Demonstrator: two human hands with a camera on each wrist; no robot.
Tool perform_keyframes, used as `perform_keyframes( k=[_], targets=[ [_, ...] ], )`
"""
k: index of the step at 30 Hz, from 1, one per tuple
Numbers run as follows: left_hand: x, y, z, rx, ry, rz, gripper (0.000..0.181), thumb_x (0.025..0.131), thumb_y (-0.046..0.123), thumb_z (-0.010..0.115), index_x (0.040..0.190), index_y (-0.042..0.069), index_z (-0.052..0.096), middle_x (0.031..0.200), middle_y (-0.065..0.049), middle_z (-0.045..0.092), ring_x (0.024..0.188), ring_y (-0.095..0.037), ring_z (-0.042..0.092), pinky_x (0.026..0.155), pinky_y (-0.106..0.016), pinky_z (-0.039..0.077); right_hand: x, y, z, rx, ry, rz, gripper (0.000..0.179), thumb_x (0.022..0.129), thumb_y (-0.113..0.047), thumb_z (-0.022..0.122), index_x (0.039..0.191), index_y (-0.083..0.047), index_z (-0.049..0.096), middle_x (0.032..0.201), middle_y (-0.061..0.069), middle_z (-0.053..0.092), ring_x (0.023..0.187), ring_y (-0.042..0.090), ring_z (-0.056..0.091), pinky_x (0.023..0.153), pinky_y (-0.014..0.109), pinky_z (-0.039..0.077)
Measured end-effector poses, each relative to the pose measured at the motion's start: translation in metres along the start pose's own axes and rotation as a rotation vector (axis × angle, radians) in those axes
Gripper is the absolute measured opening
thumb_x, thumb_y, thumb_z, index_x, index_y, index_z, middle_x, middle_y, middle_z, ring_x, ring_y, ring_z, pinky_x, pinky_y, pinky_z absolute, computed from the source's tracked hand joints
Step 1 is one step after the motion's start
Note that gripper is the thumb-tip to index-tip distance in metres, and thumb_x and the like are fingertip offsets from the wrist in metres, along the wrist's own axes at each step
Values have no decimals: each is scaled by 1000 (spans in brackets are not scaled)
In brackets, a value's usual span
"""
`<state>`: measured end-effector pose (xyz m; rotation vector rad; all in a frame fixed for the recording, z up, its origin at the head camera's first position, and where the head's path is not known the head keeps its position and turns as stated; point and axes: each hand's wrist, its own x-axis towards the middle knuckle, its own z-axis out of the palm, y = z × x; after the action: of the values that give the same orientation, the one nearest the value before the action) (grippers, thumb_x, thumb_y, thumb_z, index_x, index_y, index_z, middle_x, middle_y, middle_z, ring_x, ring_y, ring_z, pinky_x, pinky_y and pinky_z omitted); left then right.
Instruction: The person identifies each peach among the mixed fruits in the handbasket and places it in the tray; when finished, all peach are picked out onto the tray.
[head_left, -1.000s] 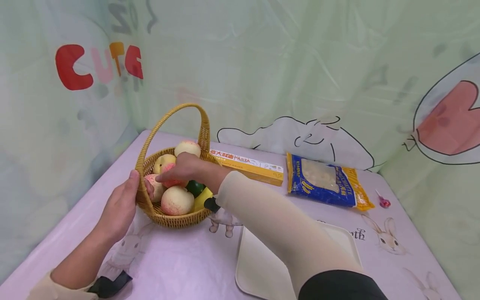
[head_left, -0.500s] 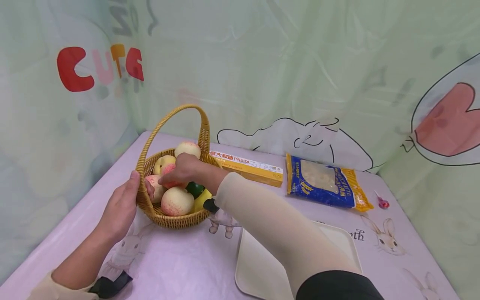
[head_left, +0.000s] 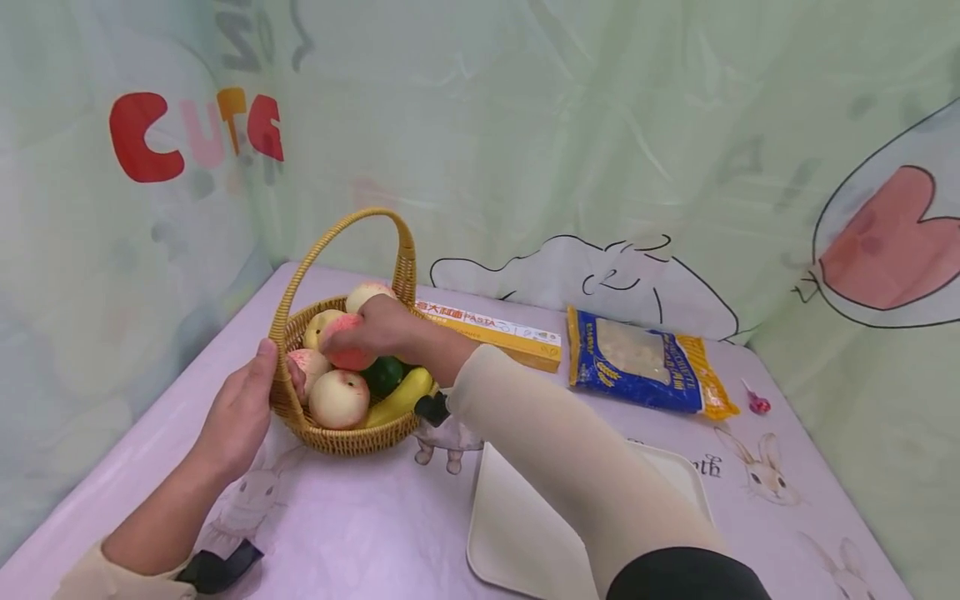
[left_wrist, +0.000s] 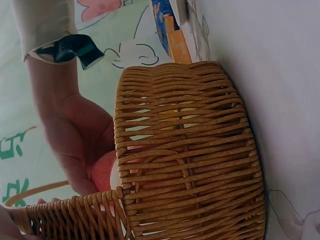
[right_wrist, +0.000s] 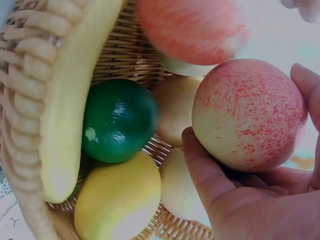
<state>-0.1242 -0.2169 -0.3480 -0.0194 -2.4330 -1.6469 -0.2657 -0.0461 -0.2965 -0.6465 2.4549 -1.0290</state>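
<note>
My right hand grips a red-speckled peach, thumb and fingers around its sides, over the wicker basket. In the head view the held peach sits above the other fruit. My left hand holds the basket's left side at the foot of its tall handle, fingers curled over the rim. Inside lie a pale peach in front, a banana, a glossy dark green round fruit, a yellow fruit and more peaches. The right palm hides part of the back peach.
Behind the basket lies a yellow-and-white pasta box. To its right are a blue-and-yellow pasta bag and a small wrapped lollipop. A cream tray lies in front, partly under my right forearm. Fabric walls close off the back and sides.
My right hand has raised the red peach slightly. The pale front peach has shifted left, showing more of the banana and green fruit. My left hand keeps its hold on the basket.
</note>
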Motion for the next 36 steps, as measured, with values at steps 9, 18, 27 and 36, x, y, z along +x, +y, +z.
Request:
perform_keyframes(
  k=[9,18,27,36],
  targets=[
    [0,0,-2,24,-43,-65,61,113,47,13,105,-1,49,118,-18,44,118,-23,39,96,-27,32,-14,0,-15,38,7,8,33,89,-39,80,100,-9,68,96,3,69,88,16,63,76,26,53],
    [-1,-1,-1,23,-38,-6,61,114,46,13,111,0,52,103,-11,48,103,-15,45,86,-22,35,-30,6,-32,76,1,1,34,90,-41,78,98,-9,72,91,2,71,81,15,61,70,25,51],
    [-1,-1,-3,34,-44,-41,61,113,47,13,107,-1,49,112,-15,42,114,-22,38,92,-30,30,-46,11,-49,121,-5,-30,35,93,-41,76,108,-10,73,98,2,74,91,17,60,80,27,50],
    [-1,-1,-3,16,-43,-80,63,113,48,12,108,-3,50,120,-19,41,121,-26,34,99,-34,29,-67,22,-61,216,-3,-22,36,97,-38,73,119,-10,70,108,4,72,98,18,63,87,31,52]
  ],
)
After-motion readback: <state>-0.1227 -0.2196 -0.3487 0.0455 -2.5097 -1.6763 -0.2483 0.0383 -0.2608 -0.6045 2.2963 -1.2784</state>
